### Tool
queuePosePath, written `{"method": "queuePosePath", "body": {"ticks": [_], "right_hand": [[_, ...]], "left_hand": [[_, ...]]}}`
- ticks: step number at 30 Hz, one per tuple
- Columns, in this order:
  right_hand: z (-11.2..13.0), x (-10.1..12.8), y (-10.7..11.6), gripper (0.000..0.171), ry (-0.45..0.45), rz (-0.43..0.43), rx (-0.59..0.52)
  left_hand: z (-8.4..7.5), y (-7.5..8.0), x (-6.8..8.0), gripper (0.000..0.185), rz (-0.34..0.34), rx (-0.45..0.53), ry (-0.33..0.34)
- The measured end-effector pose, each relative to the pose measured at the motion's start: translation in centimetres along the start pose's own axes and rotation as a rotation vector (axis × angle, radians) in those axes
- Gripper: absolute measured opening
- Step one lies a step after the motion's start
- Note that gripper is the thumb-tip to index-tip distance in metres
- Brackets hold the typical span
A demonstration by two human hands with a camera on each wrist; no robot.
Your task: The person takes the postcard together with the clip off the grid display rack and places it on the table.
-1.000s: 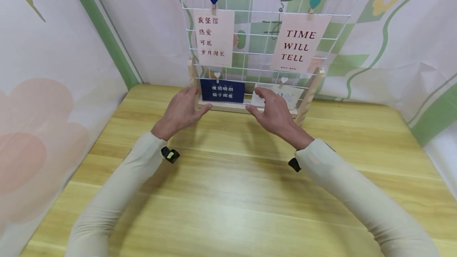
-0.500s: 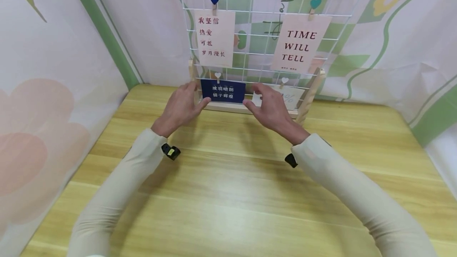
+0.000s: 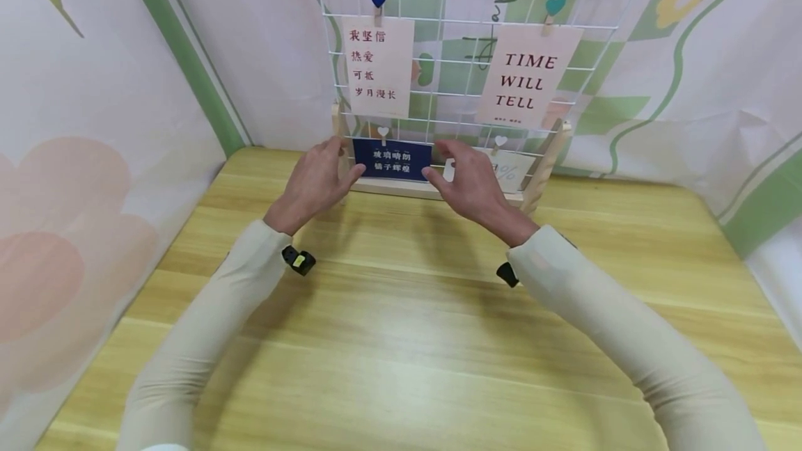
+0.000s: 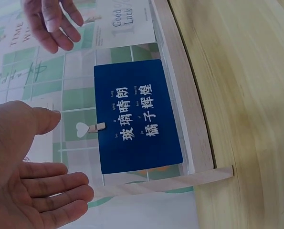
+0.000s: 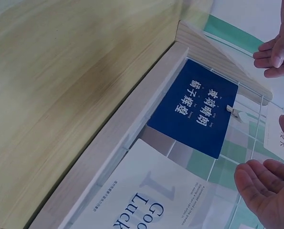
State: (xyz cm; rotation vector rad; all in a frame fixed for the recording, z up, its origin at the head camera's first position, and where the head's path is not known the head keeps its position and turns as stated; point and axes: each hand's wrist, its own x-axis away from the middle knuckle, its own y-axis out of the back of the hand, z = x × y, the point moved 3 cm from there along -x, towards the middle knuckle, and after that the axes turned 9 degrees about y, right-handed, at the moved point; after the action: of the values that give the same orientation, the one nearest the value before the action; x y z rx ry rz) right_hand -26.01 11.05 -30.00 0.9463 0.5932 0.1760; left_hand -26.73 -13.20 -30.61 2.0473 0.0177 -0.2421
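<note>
Both hands spread, holding nothing: left hand (image 3: pixel 316 183), right hand (image 3: pixel 471 185) flanking blue card (image 3: pixel 392 159).

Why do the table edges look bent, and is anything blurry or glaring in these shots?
Head view: the wide lens bows the table outward; light is soft and even, with faint shadows under both arms. Left wrist view: the navy card is sharp, the left hand close and slightly soft. Right wrist view: the wooden base rail curves, and the right hand is cropped at the edge. No strong glare anywhere.
</note>
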Motion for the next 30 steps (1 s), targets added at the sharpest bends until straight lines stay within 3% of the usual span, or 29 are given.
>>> {"method": "queuePosePath", "body": {"ticks": [13,30], "right_hand": [[0.4,-1.0,0.1,0.048,-0.005,-0.017,-0.028],[1.0,-2.3,0.1,0.049,-0.056,-0.015,-0.061]], "left_hand": [[0.0,0.4,-0.3,0.049,-0.048,-0.026,-0.051],[-0.3,0.9,-1.0,0.044,-0.066,-0.016,-0.055]]}}
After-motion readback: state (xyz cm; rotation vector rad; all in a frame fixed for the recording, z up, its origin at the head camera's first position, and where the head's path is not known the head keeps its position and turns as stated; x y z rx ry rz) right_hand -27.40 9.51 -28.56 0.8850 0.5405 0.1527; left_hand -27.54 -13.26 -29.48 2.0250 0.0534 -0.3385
